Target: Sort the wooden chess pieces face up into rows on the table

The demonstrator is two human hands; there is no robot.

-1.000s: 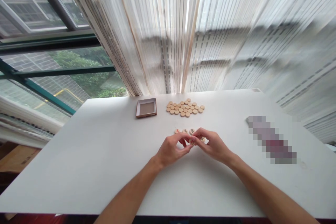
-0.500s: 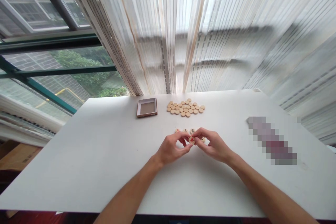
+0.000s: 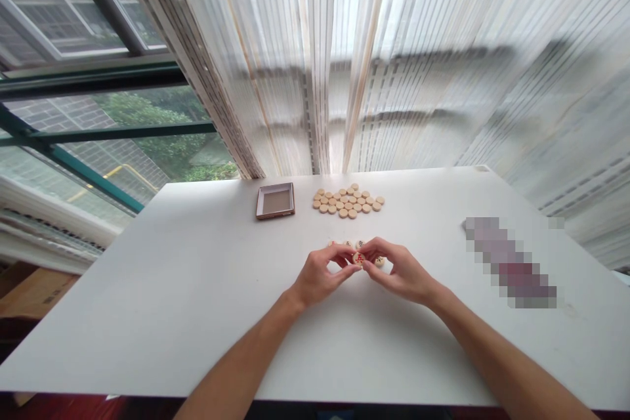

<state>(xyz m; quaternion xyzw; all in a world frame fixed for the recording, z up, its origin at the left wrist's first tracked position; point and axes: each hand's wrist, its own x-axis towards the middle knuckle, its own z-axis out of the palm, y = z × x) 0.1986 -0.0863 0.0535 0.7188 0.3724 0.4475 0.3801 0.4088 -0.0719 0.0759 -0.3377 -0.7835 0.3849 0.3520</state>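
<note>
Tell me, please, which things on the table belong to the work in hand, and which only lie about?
In use:
red-marked piece, held between left hand and right hand
other marked pieces nearby
blank-side-up pieces behind, likely

Lying about, seemingly:
open box
pixelated item

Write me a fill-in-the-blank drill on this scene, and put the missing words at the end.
1. The left hand and right hand both grip the held piece, whose mark is coloured ____.
2. The neighbouring piece, beside the right fingers, has a mark coloured ____.
3. As the camera sees it, the tray stands to the ____ of the plain pieces.
4. Of the table's near and far edges, the tray is closer to the ____ one.

Missing words: red; black; left; far.
</note>
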